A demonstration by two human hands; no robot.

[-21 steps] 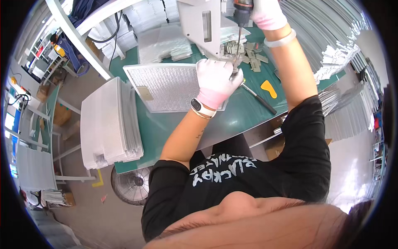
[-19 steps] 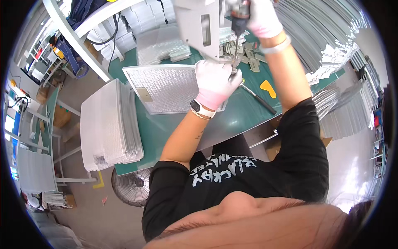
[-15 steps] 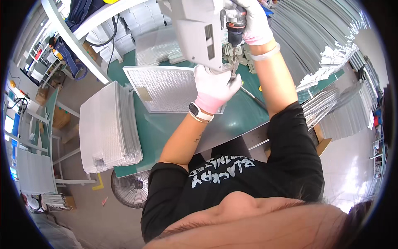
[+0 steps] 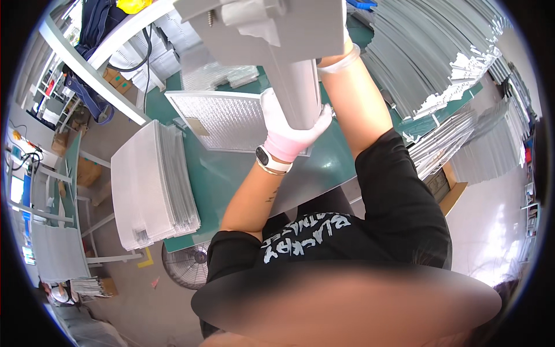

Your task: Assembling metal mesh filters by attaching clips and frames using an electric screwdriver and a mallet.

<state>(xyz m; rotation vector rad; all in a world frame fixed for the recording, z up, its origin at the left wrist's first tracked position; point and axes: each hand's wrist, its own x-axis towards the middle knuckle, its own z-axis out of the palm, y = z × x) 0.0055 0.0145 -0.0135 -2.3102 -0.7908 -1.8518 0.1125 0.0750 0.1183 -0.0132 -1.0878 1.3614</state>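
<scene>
A light-grey housing with a long tapering lower part stands close to the camera and covers much of the upper middle. My left hand, in a white and pink glove, is closed round its lower end, with the thumb on the right side and the fingers partly hidden behind it. A screw sticks out near the housing's upper left. My right forearm reaches up behind the housing, which hides nearly all of the right hand and whatever it holds.
On the green table a framed mesh panel leans behind my left hand. A thick stack of white perforated sheets sits at the left edge. Long grey strips are piled at the right. A floor fan stands below the table.
The grey housing has turned and shifted over my hands. My right hand has moved left behind it, and the power screwdriver it held is now out of sight.
</scene>
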